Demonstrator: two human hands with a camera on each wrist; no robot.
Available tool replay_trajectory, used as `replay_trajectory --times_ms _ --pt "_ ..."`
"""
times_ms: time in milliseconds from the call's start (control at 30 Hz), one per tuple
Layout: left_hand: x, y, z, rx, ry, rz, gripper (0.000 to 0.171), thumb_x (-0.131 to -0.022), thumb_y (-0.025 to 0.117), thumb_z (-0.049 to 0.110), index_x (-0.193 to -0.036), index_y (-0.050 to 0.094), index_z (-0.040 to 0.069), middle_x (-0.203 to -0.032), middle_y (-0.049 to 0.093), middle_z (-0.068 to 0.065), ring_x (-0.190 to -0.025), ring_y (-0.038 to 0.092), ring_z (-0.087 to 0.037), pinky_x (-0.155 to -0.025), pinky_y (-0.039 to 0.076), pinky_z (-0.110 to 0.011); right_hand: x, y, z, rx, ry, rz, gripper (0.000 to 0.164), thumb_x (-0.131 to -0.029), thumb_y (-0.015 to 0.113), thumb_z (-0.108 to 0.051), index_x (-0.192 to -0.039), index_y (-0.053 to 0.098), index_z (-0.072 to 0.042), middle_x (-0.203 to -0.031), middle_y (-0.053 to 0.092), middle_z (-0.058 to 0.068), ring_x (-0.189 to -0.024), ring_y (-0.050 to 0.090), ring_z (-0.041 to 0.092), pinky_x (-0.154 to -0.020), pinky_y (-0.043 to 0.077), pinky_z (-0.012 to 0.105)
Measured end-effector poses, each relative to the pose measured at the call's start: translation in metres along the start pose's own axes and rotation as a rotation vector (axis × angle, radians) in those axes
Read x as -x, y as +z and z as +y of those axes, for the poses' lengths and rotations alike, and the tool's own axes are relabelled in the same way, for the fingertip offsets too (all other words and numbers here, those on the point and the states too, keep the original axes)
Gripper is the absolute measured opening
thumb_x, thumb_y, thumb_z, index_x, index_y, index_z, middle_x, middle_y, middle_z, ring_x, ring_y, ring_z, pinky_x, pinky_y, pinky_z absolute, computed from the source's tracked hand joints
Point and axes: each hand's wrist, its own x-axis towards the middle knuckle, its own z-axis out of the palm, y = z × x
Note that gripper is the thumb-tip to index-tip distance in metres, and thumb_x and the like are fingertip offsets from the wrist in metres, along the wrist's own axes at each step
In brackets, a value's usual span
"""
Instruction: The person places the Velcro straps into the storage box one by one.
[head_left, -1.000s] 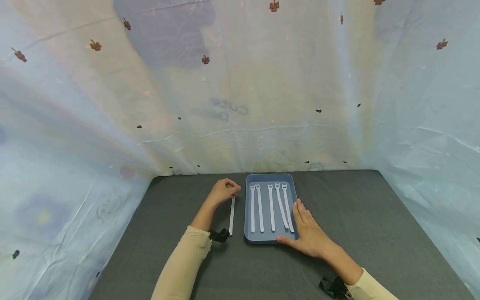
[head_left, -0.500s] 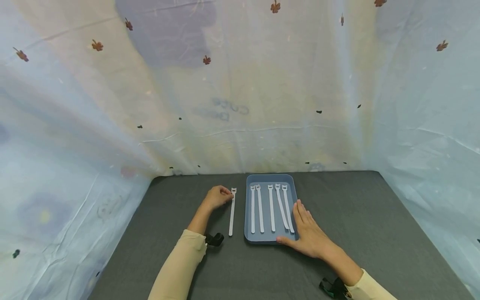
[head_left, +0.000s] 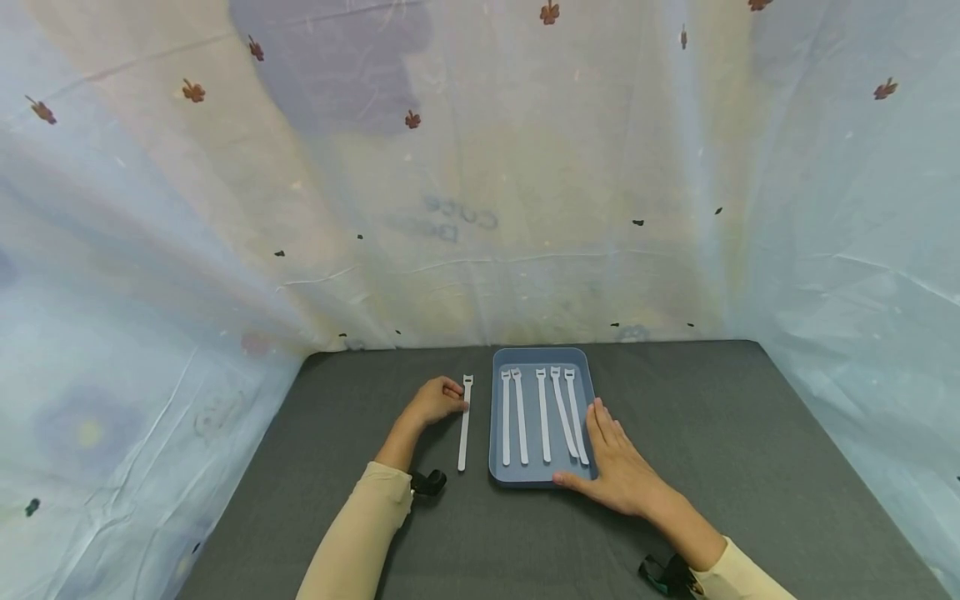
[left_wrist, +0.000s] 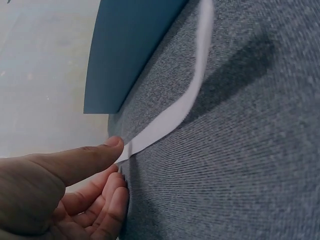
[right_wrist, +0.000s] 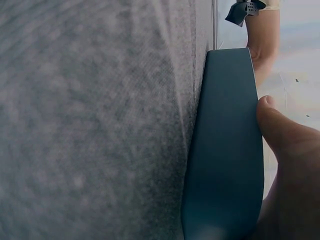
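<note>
A white hook-and-loop cable tie (head_left: 464,433) with a slotted head lies lengthwise on the table, left of the blue-grey tray (head_left: 528,479). My left hand (head_left: 437,400) pinches it just below the head between thumb and fingers. The left wrist view shows the white cable tie (left_wrist: 165,121) curving away from the thumb tip, its shadow on the cloth beside it. Several more white cable ties (head_left: 543,417) lie inside the tray, heads toward the back. My right hand (head_left: 618,471) rests with straight fingers along the tray's right rim, thumb at the near right corner.
Dark grey cloth (head_left: 720,433) covers the table. Pale patterned sheeting (head_left: 480,200) hangs behind it and at both sides. Each wrist wears a black camera strap, such as the left one (head_left: 429,483). The tray's side wall (right_wrist: 225,150) rises from the cloth.
My left hand has drawn back left and slightly nearer from the cable tie's head, uncovering it, then slid a little down the tie. The right hand and tray stay put.
</note>
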Motion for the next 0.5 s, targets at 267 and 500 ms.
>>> replay_trajectory --times_ms 267,500 --pt "-0.0021 0.0038 -0.0030 0.017 0.000 0.004 0.033 -0.079 0.080 0.015 -0.104 0.062 0.002 -0.092 0.061 -0.009 -0.079 0.056 -0.017 -0.066 0.046 -0.027 -0.0006 0.0013 0.0007 0.013 0.001 0.004 0.123 -0.073 0.049 -0.084 -0.153 -0.002 -0.006 -0.161 -0.010 0.011 -0.149 0.002 0.030 -0.119 0.013 0.051" --pt "-0.0070 0.0070 -0.0073 -0.008 -0.006 0.020 0.036 -0.075 0.083 0.016 -0.102 0.062 0.005 -0.090 0.059 -0.006 -0.079 0.054 -0.017 -0.065 0.044 -0.027 -0.0002 0.0004 0.0008 -0.002 0.008 -0.004 0.123 -0.073 0.050 -0.084 -0.153 -0.003 -0.007 -0.161 -0.010 0.011 -0.149 0.000 0.028 -0.119 0.012 0.051"
